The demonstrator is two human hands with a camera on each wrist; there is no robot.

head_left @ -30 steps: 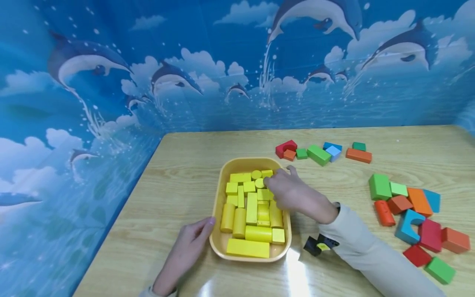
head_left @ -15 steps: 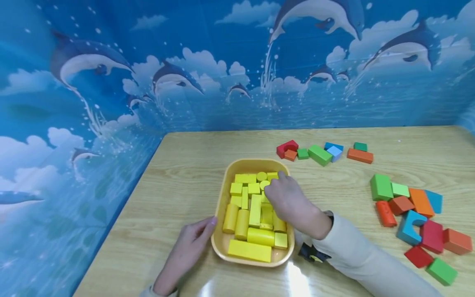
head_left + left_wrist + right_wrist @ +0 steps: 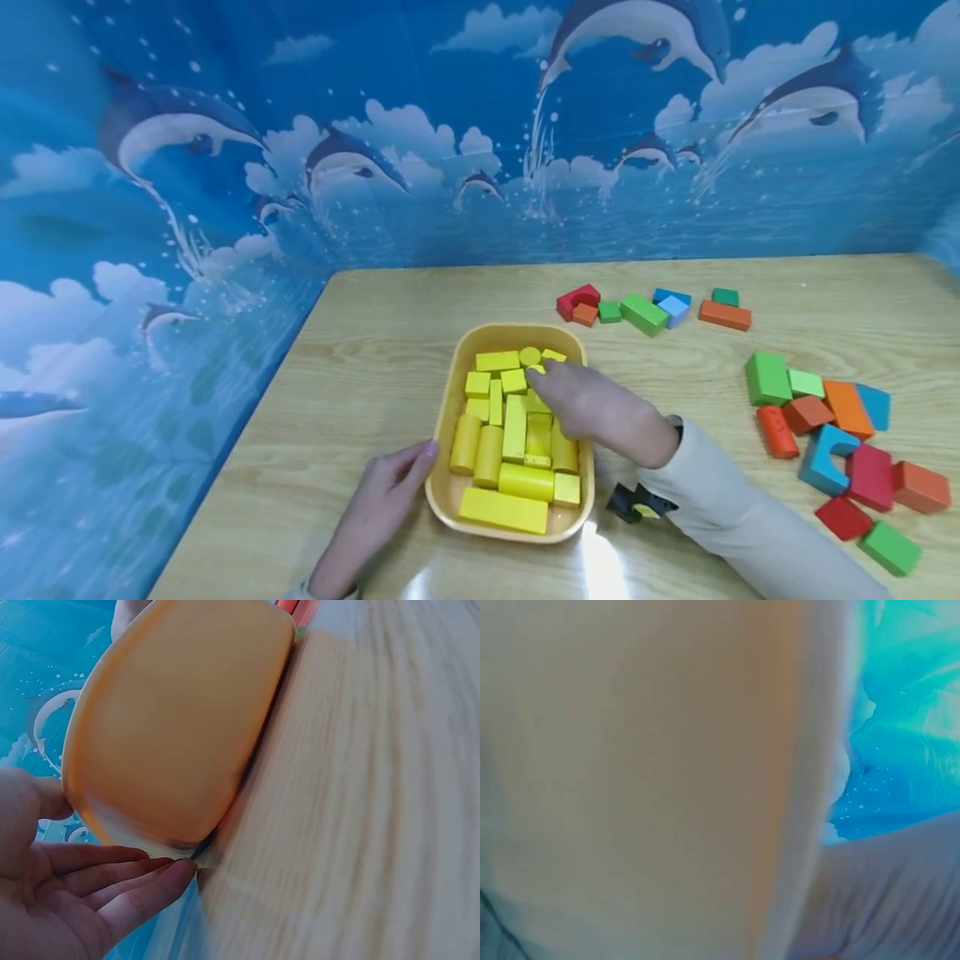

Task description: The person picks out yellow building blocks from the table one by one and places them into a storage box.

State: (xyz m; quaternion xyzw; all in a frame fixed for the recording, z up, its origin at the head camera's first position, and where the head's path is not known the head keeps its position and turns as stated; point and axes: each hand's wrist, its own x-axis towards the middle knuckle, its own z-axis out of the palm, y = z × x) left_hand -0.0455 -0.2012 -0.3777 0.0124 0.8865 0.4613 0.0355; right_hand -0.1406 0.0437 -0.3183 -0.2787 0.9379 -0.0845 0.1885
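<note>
In the head view an orange plastic tray (image 3: 442, 475) sits on the table, packed with yellow blocks (image 3: 514, 427) of several shapes: cylinders, cuboids and cubes. My left hand (image 3: 386, 492) touches the tray's near left side. The left wrist view has its thumb against the rim and its straight fingers (image 3: 150, 892) at the tray's lower corner. Over the tray's right side, my right hand (image 3: 592, 406) reaches in among the yellow blocks, near a small cylinder. Its fingertips are hidden, so any block between them does not show. In the right wrist view the tray wall (image 3: 667, 780) fills most of the picture.
Several coloured blocks lie behind the tray, among them a green one (image 3: 643, 314). More lie at the right, including a blue arch (image 3: 825, 458). A black strap piece (image 3: 637, 504) hangs by the right sleeve. A dolphin-printed backdrop (image 3: 420, 208) surrounds the table.
The tray has shifted slightly right and nearer. My right hand has moved a little lower within it, and the small block at the far right corner now lies more tilted. My left hand stays beside the tray.
</note>
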